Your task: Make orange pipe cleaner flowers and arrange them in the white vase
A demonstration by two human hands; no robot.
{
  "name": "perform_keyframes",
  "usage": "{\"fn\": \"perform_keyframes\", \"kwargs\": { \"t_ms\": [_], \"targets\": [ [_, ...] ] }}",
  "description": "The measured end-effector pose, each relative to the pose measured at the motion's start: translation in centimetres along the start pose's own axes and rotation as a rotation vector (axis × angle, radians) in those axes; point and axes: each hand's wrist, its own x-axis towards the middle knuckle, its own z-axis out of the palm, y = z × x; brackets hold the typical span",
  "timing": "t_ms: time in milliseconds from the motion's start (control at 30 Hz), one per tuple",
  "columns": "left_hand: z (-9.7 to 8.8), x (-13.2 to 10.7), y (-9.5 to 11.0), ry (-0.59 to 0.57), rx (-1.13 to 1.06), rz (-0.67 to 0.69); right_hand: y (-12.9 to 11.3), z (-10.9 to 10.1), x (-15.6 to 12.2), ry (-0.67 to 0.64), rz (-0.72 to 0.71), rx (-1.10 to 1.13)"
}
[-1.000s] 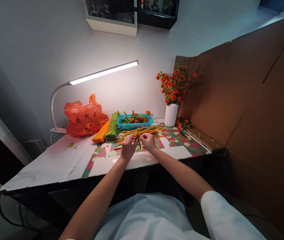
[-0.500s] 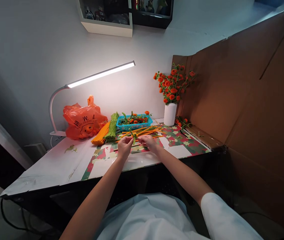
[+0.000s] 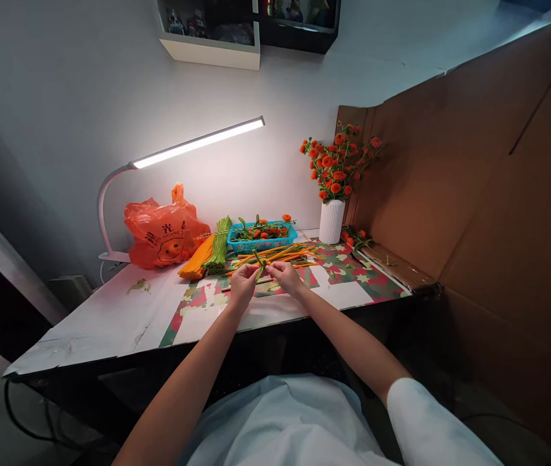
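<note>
Your left hand (image 3: 243, 285) has its grip closed, thumb and finger pinching the green piece (image 3: 258, 257) low down; your right hand (image 3: 285, 277) brings its fingertips together at the piece's right side, also in a pinch. The piece stands tilted between the two grips, just above the bench (image 3: 110, 317), one end rising past your fingers. It looks like fine bending or winding work, so let the left grip anchor and the right do the turning. Pinch close to the bend, use light, even pressure, and avoid crushing the fuzz or kinking the core, which is likely wire.

Just beyond your fingers, loose stems (image 3: 294, 254), orange and green, lie across the patterned part of the bench; mind that a trailing end doesn't snag on them. Behind these sits the blue basket (image 3: 256, 246) of flowers and greenery, with the green bundle (image 3: 219, 249) and orange bundle (image 3: 197, 260) to its left, then the bag (image 3: 158, 226). The vase (image 3: 331, 223) stands to the right, before tall cardboard (image 3: 474, 175). The lit lamp (image 3: 197, 142) leans over from the left; a shelf (image 3: 210, 53) hangs on the wall (image 3: 61, 97).
</note>
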Motion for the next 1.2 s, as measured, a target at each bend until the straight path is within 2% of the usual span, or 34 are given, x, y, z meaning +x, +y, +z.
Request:
{"fn": "perform_keyframes", "kwargs": {
  "t_ms": [167, 333, 467, 667, 733, 867, 933, 1033, 1133, 1200],
  "targets": [
    [0.2, 0.1, 0.3, 0.01, -0.069, -0.085, -1.2, -1.3, 0.1, -0.077, 0.095, 0.027],
    [0.1, 0.0, 0.1, -0.063, 0.006, -0.015, -0.7, -0.7, 0.0, -0.048, 0.187, 0.013],
    [0.0, -0.1, -0.3, -0.058, 0.113, 0.076, -0.3, -0.1, -0.4, -0.017, 0.115, -0.024],
    [0.1, -0.1, -0.2, -0.107, 0.073, 0.048, -0.3, 0.6, -1.2, 0.067, -0.062, 0.06],
    [0.0, -0.1, -0.3, -0.099, 0.084, 0.067, -0.2, 0.7, -1.2, 0.075, -0.061, 0.093],
    [-0.3, 0.1, -0.8, -0.068, 0.099, 0.085, 0.0, 0.1, -0.8, 0.017, 0.047, 0.12],
    [-0.4, 0.1, -1.0, -0.052, 0.12, 0.097, -0.1, -0.5, -0.6, 0.007, 0.083, 0.064],
    [-0.3, 0.0, -0.9, -0.055, 0.15, 0.114, -0.5, -1.1, -0.6, -0.026, 0.047, -0.12],
    [-0.1, -0.3, -0.4, -0.069, 0.227, 0.157, -0.7, -1.0, -0.6, -0.03, -0.001, -0.292],
    [0.0, -0.6, 0.0, -0.077, 0.299, 0.205, -0.5, -0.6, -0.5, -0.001, 0.012, -0.314]
  ]
}}
